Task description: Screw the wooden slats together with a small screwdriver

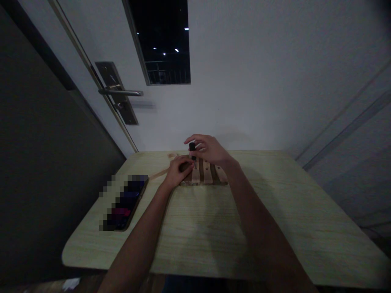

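My right hand (210, 149) grips the black handle of a small screwdriver (192, 147), which stands nearly upright over a wooden piece with light slats (208, 174). Dark dots that look like screw heads or holes show on the slats, with brown gaps between them. Lying on the left end of this piece is my left hand (176, 171), thumb and fingertips closed together beside the screwdriver's shaft. What those fingertips pinch is too small to make out. The screwdriver's tip is hard to see in the dim light.
A phone (130, 203) lies at the table's left side, partly pixelated. A thin light wooden strip (159, 173) is left of my left hand. The pale wooden table (195, 228) backs onto a white door (244, 81) with a metal handle (122, 93) and a dark window (165, 44).
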